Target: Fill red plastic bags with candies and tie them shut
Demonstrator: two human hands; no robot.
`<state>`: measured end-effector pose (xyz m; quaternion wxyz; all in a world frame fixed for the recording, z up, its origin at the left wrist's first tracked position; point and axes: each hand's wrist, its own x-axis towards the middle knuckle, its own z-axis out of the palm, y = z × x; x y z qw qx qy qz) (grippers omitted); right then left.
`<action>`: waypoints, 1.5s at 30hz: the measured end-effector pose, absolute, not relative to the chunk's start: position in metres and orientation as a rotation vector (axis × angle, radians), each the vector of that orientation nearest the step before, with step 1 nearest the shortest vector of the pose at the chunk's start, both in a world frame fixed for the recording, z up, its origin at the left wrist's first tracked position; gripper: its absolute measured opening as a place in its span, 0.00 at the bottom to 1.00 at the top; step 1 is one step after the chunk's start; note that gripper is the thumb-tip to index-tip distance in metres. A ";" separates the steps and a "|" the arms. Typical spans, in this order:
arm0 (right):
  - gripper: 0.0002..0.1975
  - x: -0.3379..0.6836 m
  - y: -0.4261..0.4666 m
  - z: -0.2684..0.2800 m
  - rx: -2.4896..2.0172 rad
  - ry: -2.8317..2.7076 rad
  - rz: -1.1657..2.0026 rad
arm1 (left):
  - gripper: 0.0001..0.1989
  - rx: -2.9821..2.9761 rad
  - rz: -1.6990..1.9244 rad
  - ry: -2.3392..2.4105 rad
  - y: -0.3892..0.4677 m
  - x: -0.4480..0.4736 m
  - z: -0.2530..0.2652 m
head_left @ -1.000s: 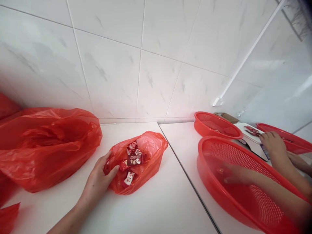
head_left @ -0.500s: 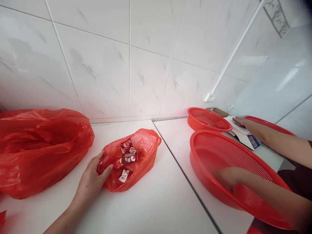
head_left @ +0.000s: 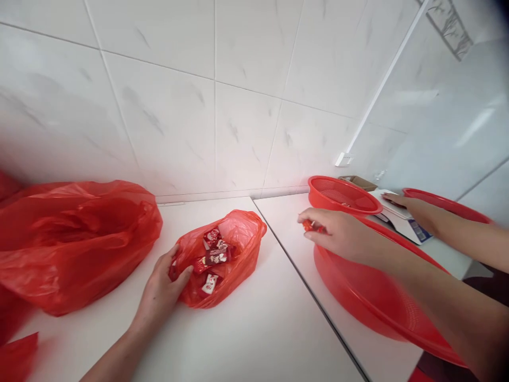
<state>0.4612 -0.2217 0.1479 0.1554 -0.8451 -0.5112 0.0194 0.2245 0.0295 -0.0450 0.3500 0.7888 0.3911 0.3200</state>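
My left hand pinches the near-left rim of a small red plastic bag, thumb inside the mouth and fingers outside. The bag lies open on the white table, with several red and white wrapped sweets in it. Over the left rim of a large red mesh basket, my right hand is closed around small red-orange wrapped sweets. Their number is hidden by the fingers. The right forearm crosses above the basket.
A bigger red plastic bag stands at the left. Behind the large basket is a smaller red basket. Another person's hand rests on a white scale. A table seam runs between bag and basket.
My right hand has risen out of the large basket and moved up and left, now with sweets in its fingers. My left hand keeps its hold on the bag; the view has shifted slightly.
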 end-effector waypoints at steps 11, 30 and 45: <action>0.17 0.406 -0.094 0.115 -2.235 -1.971 0.150 | 0.30 1.931 0.892 0.886 0.027 0.221 -0.049; 0.09 0.476 -0.096 0.029 -1.937 -0.816 0.171 | 0.39 1.499 0.777 1.002 0.019 0.203 -0.017; 0.06 0.492 -0.072 0.104 -0.860 -0.519 0.278 | 0.16 1.518 1.355 0.414 0.037 0.226 0.172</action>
